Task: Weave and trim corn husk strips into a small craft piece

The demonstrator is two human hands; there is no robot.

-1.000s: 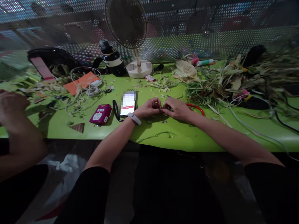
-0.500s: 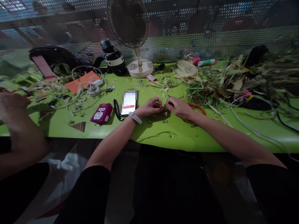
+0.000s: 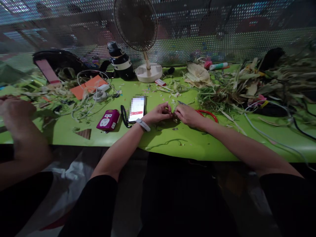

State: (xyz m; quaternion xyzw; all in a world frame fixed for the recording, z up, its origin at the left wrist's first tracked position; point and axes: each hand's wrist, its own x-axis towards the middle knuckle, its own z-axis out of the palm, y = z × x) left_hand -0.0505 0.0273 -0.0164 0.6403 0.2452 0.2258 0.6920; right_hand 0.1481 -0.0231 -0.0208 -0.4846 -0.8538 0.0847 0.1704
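A small husk strip sits pinched between the fingertips of the left hand and right hand, both curled closed on it, low over the green desk, just right of a phone.

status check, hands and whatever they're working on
Left hand and right hand fingertip to fingertip, pinching a small strip, too small to make out. Phone just left, red scissors behind right wrist.
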